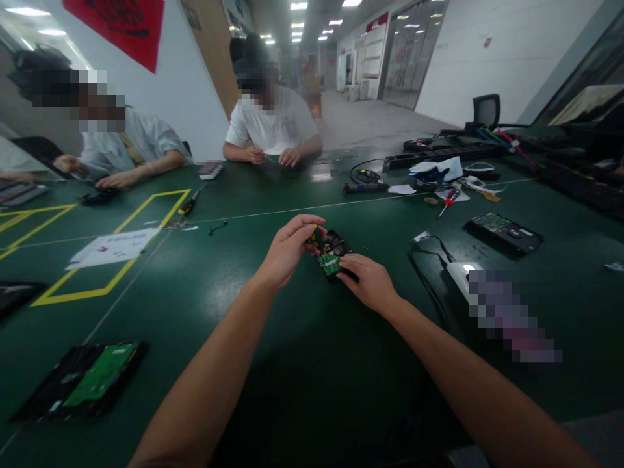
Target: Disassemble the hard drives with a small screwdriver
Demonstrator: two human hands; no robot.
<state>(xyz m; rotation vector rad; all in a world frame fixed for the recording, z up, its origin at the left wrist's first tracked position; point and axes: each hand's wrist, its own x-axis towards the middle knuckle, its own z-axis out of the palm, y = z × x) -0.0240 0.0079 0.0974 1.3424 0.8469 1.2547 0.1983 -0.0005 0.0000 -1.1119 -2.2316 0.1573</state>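
Note:
In the middle of the green table a hard drive [335, 250] lies with its black casing and green circuit board facing up. My left hand [292, 250] is closed around a small yellow-and-black screwdriver [316, 236], held upright over the drive's left part; its tip is too small to make out. From the right, my right hand [368, 279] grips the drive's near right edge, with thumb and fingers on the green board side. The hand hides part of that edge.
Another hard drive [504, 233] lies to the right, near a white power bank [463, 276] with a cable. At lower left is a drive with a green board [100, 383]. A yellow-black screwdriver [189, 204] lies near a paper sheet [114, 248]. Two people sit opposite.

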